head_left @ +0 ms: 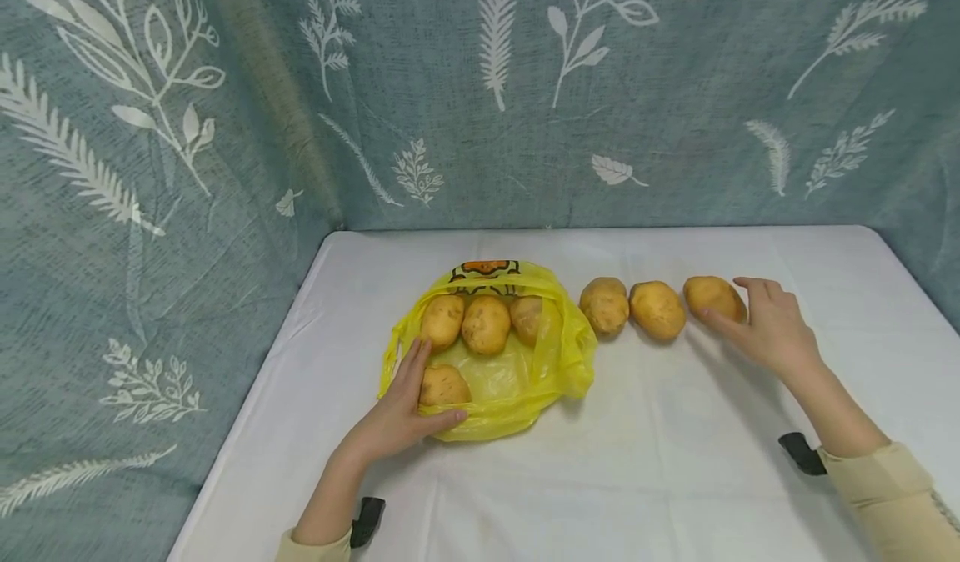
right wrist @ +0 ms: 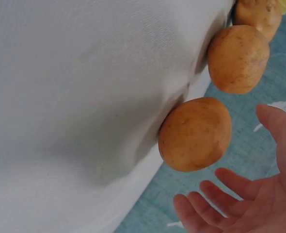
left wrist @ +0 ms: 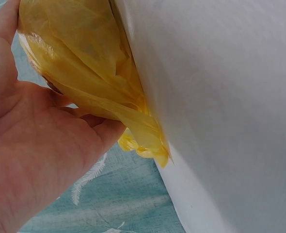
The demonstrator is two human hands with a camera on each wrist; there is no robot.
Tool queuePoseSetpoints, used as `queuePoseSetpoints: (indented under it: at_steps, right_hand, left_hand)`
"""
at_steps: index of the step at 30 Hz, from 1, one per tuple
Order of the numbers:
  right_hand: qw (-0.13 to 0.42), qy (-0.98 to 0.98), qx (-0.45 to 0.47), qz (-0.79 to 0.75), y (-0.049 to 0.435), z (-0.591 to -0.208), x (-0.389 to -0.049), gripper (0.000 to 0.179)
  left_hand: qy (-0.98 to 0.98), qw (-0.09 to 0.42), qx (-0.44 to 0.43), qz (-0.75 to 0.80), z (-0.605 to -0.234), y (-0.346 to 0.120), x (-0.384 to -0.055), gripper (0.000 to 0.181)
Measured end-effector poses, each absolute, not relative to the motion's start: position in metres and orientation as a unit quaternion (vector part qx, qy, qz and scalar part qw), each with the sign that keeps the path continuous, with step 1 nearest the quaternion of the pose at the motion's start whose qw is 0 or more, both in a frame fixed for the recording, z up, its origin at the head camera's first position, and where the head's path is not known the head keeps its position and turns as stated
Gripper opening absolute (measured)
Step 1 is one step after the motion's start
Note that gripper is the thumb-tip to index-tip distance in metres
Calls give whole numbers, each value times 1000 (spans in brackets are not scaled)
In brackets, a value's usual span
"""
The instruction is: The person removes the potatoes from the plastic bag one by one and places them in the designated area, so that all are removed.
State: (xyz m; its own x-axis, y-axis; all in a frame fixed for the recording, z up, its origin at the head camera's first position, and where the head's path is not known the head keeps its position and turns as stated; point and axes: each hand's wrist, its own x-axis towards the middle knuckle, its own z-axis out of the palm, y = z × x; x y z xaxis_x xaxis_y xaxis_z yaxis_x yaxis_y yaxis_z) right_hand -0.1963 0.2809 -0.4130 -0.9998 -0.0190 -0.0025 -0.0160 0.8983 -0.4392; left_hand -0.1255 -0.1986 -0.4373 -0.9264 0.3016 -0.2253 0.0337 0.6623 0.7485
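A yellow plastic bag (head_left: 498,420) lies with its mouth towards me and several potatoes (head_left: 486,325) inside. My left hand (head_left: 401,416) rests on the bag's left edge, thumb and fingers spread over the rim beside the nearest potato (head_left: 444,385). In the left wrist view some of its fingertips are hidden by the yellow plastic (left wrist: 94,73). To the right of the bag, three potatoes stand in a row. At the row's right end, my right hand (head_left: 776,328) is around the last potato (head_left: 714,298). The right wrist view shows a gap between its loosely bent fingers and that potato (right wrist: 196,135).
A white cloth (head_left: 600,479) covers the table. Blue-green leaf-patterned fabric (head_left: 525,162) rises along the back and left sides. The other two potatoes in the row, the left one (head_left: 604,306) and the middle one (head_left: 657,311), sit close together beside the bag.
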Motion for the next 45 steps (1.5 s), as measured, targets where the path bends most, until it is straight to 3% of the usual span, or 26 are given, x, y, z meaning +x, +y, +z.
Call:
queuePoseSetpoints:
  at_steps: [5, 14, 25, 35, 45]
  right_hand:
    - [-11, 971, -17, -239, 276, -411, -194, 79]
    - [-85, 954, -67, -278, 258, -409, -191, 61]
    - [-104, 923, -142, -342, 226, -402, -192, 57]
    - [-26, 902, -150, -404, 186, -394, -196, 60]
    - [5, 874, -189, -448, 148, -398, -203, 57]
  left_hand:
    - [896, 168, 93, 400, -437, -198, -126, 113]
    - [894, 170, 93, 404, -437, -198, -125, 113]
    - [892, 174, 96, 406, -437, -200, -125, 118]
    - [889, 176, 105, 409, -437, -199, -125, 121]
    - [890, 180, 102, 407, -436, -198, -125, 123]
